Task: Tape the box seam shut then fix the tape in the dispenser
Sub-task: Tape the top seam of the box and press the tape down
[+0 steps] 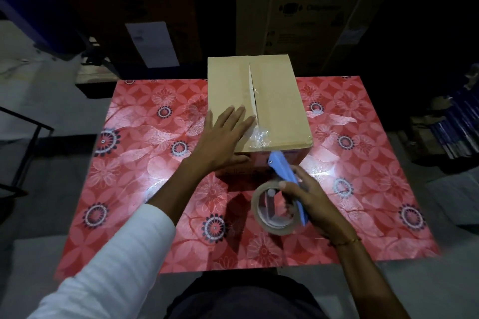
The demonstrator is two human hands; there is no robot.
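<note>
A brown cardboard box (280, 101) stands on the table, its top seam (252, 90) gaping slightly along the middle. A crumpled patch of clear tape (259, 136) sticks at the near end of the seam. My left hand (223, 137) lies flat, fingers spread, on the box's near left top and edge. My right hand (308, 197) grips a blue tape dispenser (282, 166) with a clear tape roll (274, 208), held just in front of the box's near face, its nose close to the top edge below the crumpled tape.
The table (129, 163) has a red flowered cover. Behind it stand a large washing machine carton (311, 8) and a dark box with a white label (153, 44). A black metal frame (26, 137) is at the left, stacked items (451, 124) at the right.
</note>
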